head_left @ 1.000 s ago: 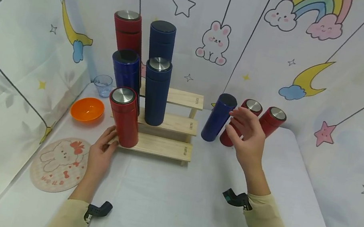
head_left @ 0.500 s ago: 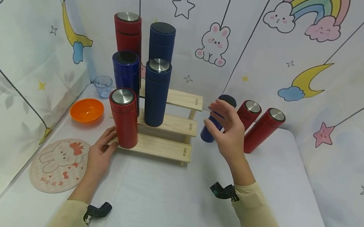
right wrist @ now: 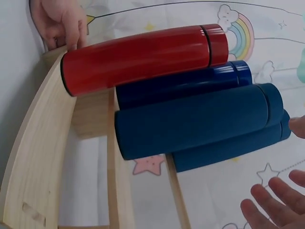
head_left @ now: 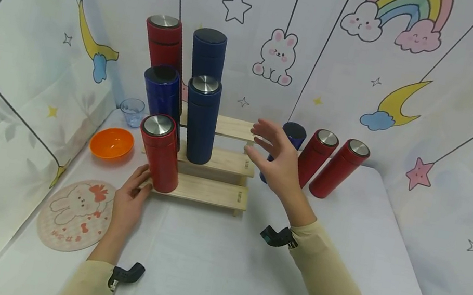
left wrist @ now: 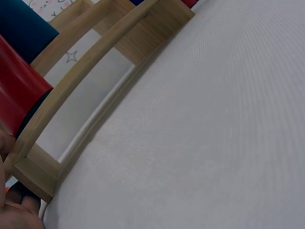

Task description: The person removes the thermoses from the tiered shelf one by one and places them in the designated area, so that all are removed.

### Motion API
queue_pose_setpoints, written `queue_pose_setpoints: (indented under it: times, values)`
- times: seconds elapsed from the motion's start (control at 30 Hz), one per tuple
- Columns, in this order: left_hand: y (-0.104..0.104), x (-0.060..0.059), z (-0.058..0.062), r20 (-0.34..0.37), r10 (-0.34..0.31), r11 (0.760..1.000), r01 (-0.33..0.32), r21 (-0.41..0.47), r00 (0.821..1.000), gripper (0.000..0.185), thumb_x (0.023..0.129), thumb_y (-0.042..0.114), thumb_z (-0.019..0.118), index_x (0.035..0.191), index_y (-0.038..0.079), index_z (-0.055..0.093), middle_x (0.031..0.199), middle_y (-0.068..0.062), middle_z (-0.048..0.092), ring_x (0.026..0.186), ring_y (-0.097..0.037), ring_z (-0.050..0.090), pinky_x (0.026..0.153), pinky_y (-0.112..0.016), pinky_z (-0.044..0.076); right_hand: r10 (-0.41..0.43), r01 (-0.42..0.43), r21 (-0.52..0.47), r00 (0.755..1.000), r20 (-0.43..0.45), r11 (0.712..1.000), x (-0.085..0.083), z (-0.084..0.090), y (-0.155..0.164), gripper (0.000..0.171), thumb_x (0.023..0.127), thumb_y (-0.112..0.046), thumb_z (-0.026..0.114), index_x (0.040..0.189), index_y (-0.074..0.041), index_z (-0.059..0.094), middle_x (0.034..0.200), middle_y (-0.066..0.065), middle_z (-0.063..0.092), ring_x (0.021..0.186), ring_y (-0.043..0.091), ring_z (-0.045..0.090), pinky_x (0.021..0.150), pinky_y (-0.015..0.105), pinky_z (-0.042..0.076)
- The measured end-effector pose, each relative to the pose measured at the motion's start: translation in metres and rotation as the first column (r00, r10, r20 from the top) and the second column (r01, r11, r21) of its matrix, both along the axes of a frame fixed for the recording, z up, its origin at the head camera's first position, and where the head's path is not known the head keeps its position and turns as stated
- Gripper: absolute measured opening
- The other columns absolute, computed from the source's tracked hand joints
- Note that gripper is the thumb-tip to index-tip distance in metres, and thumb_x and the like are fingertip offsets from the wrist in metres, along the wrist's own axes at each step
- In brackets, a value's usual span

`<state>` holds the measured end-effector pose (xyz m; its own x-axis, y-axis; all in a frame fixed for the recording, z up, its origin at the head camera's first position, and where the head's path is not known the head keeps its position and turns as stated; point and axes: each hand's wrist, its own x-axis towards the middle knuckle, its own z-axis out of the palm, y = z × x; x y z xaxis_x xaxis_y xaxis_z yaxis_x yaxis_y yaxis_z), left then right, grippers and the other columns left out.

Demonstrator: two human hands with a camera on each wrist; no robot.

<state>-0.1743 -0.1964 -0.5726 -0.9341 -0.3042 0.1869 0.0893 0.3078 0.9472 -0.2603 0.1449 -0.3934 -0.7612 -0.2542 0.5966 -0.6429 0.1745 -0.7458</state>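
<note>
I am seeing both arms wearing long beige sleeves, the cuffs ending just short of the wrists. The left hand point(head_left: 130, 201) and the right hand point(head_left: 278, 163) are bare, with no gloves or rings showing. A small black camera mount is sitting on each wrist, clipped at the cuff of its sleeve, the left one showing a short angled barrel. Near the right elbow a dark, almost black garment is covering the beige fabric.
</note>
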Motion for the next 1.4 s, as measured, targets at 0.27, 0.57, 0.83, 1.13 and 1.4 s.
queue_pose_setpoints:
  times: [0.27, 0.57, 0.83, 1.13, 1.4]
  values:
    - [-0.001, 0.0, -0.003, 0.006, 0.001, 1.0, -0.001, 0.004, 1.0, 0.04, 0.112, 0.017, 0.062, 0.152, 0.015, 0.066, 0.161, 0.018, 0.05, 0.151, -0.005, 0.042, 0.109, -0.017, 0.043, 0.021, -0.021, 0.003, 0.998, 0.055, 1.0, -0.007, -0.003, -0.013, 0.058, 0.097, -0.006, 0.081, 0.151, -0.007, 0.059, 0.141, 0.015, 0.067, 0.13, 0.023, 0.065, 0.11, 0.044, 0.053]
    - [-0.001, 0.0, -0.003, 0.009, -0.002, 1.0, 0.002, 0.0, 1.0, 0.04, 0.112, 0.018, 0.062, 0.152, 0.015, 0.066, 0.162, 0.018, 0.05, 0.151, -0.005, 0.042, 0.11, -0.018, 0.043, 0.072, -0.073, 0.012, 0.995, 0.073, 0.997, -0.017, -0.006, -0.033, 0.06, 0.097, -0.008, 0.081, 0.152, -0.008, 0.058, 0.14, 0.011, 0.068, 0.13, 0.022, 0.065, 0.109, 0.042, 0.053]
    - [-0.003, -0.002, -0.005, 0.006, 0.007, 1.0, -0.007, 0.003, 1.0, 0.04, 0.112, 0.019, 0.062, 0.152, 0.017, 0.067, 0.161, 0.019, 0.05, 0.151, -0.005, 0.042, 0.111, -0.019, 0.044, 0.09, -0.092, 0.025, 0.993, 0.071, 0.995, -0.026, -0.009, -0.05, 0.061, 0.097, -0.008, 0.082, 0.153, -0.006, 0.057, 0.143, 0.018, 0.065, 0.132, 0.028, 0.064, 0.111, 0.045, 0.052]
    - [-0.002, -0.001, -0.003, 0.009, 0.005, 1.0, -0.005, 0.007, 1.0, 0.04, 0.112, 0.018, 0.063, 0.151, 0.015, 0.067, 0.162, 0.018, 0.05, 0.151, -0.005, 0.042, 0.11, -0.019, 0.043, 0.089, -0.094, 0.047, 0.99, 0.106, 0.994, -0.037, -0.015, -0.064, 0.062, 0.098, -0.013, 0.083, 0.153, -0.005, 0.056, 0.145, 0.017, 0.065, 0.133, 0.026, 0.063, 0.111, 0.044, 0.052]
    - [-0.002, -0.001, -0.002, 0.012, -0.002, 1.0, 0.001, 0.018, 1.0, 0.04, 0.112, 0.018, 0.062, 0.151, 0.015, 0.066, 0.162, 0.018, 0.05, 0.152, -0.006, 0.042, 0.11, -0.019, 0.044, 0.108, -0.112, 0.026, 0.985, 0.136, 0.993, -0.043, -0.021, -0.074, 0.064, 0.097, -0.016, 0.084, 0.153, -0.006, 0.056, 0.145, 0.009, 0.066, 0.132, 0.027, 0.064, 0.11, 0.049, 0.052]
